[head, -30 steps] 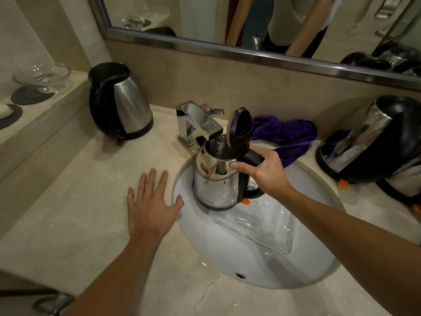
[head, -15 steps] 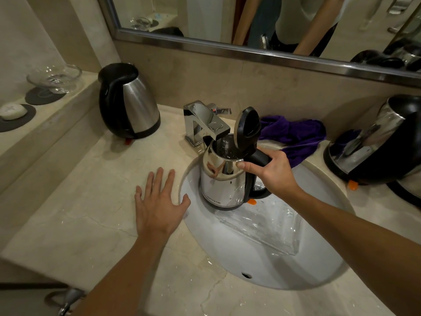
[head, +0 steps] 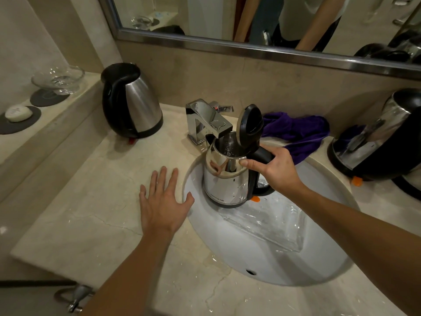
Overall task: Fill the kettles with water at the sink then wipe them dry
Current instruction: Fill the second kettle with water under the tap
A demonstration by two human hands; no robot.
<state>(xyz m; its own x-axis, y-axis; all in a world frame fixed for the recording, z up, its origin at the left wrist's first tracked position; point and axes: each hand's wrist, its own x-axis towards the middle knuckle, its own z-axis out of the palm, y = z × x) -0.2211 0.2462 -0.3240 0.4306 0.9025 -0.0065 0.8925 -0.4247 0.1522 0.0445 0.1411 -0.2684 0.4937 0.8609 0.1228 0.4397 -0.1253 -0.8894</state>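
Observation:
A small steel kettle [head: 224, 181] with its black lid flipped up stands in the white sink [head: 262, 258], its mouth right under the chrome tap [head: 206, 122]. My right hand [head: 273, 169] grips its black handle. My left hand [head: 164, 201] lies flat, fingers spread, on the marble counter just left of the basin. A purple cloth [head: 298, 131] is bunched behind the sink. Another steel and black kettle [head: 132, 103] stands at the back left, and a larger kettle [head: 378, 137] sits at the right edge.
A clear glass tray [head: 268, 222] lies in the basin under the kettle. On the raised ledge at left are a glass dish [head: 58, 79] and a soap bar [head: 18, 113] on dark coasters. A mirror [head: 273, 17] runs along the back wall.
Neither hand nor the held kettle has visibly shifted; only the view has drifted slightly.

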